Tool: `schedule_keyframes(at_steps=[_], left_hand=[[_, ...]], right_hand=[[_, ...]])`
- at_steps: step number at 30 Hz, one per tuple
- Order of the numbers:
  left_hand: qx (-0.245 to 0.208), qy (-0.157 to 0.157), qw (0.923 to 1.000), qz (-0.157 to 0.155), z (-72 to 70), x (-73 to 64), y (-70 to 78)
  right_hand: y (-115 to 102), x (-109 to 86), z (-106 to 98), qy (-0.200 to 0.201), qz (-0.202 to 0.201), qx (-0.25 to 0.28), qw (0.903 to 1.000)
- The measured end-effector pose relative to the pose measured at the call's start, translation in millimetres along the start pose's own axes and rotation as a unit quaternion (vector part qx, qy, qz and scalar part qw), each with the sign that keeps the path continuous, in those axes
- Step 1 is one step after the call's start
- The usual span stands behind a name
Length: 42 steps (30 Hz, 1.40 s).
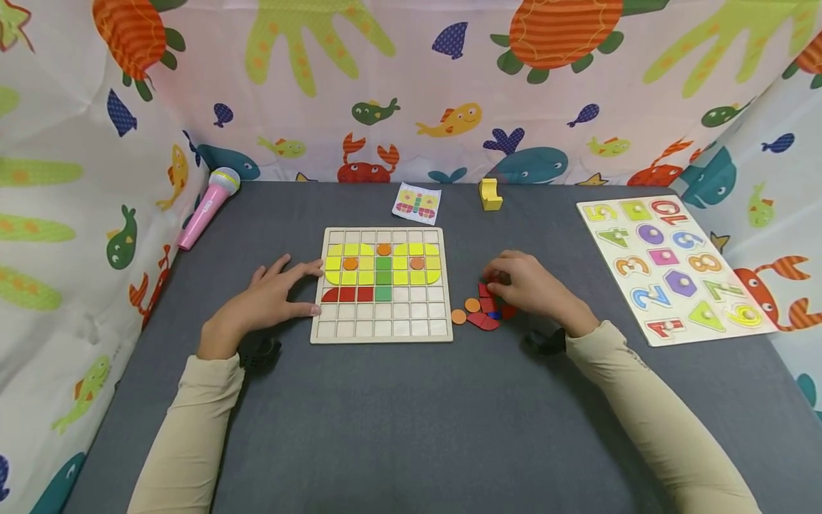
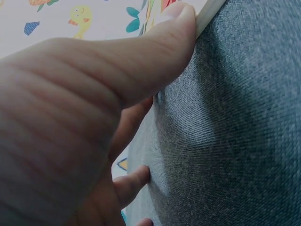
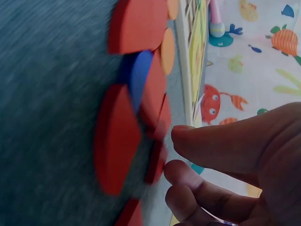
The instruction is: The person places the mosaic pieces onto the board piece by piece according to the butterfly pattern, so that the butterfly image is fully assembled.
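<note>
My left hand [image 1: 266,300] lies at the left side of a light wooden grid board [image 1: 417,330], fingers spread. Its thumb [image 2: 164,40] touches the board's edge in the left wrist view. Yellow, orange, green and red pieces fill part of the grid; a red row [image 1: 347,294] runs left of the green column [image 1: 383,275]. Right of the board, my right hand [image 1: 536,289] hovers by a small pile of loose pieces. In the right wrist view its thumb and fingertips are apart beside a red piece [image 3: 156,162], with nothing visible between them. A blue piece [image 3: 140,77] lies among red ones.
Behind the board lies a small pattern card [image 1: 417,203], with a yellow block [image 1: 490,195] to its right. A pink toy microphone [image 1: 208,207] is at the far left. A number-and-shape puzzle board [image 1: 668,285] lies at the right. Printed fabric [image 1: 411,64] encloses the table.
</note>
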<state>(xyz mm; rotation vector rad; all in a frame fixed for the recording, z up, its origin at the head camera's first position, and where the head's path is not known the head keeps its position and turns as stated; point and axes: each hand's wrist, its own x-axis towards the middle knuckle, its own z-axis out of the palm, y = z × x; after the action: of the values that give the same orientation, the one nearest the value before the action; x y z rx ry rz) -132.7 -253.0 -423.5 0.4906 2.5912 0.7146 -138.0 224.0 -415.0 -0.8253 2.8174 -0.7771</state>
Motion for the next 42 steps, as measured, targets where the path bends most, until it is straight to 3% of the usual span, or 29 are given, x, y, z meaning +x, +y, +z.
schedule_keyframes(at_steps=[13,21,30,38,42], left_hand=[[0.005,-0.005,1.0,-0.005,-1.9,1.2,1.2],[0.003,-0.01,0.9999,-0.007,-2.7,-0.4,3.2],[0.002,0.0,1.0,0.005,-3.6,-1.6,2.1],[-0.013,0.006,0.9998,0.01,-3.2,-2.8,-0.9],[-0.016,0.003,0.9998,0.01,-3.3,-3.6,0.0]], right_hand=[[24.5,-38.0,-15.1,-0.005,0.034,0.005,0.9994],[34.5,-44.2,-17.7,0.014,0.072,0.004,0.9973],[19.5,-10.9,-17.8,0.068,0.047,0.016,0.9964],[-24.8,36.6,-5.1,0.045,0.025,0.049,0.9975],[-48.3,57.5,8.0,0.022,-0.009,0.079,0.9966]])
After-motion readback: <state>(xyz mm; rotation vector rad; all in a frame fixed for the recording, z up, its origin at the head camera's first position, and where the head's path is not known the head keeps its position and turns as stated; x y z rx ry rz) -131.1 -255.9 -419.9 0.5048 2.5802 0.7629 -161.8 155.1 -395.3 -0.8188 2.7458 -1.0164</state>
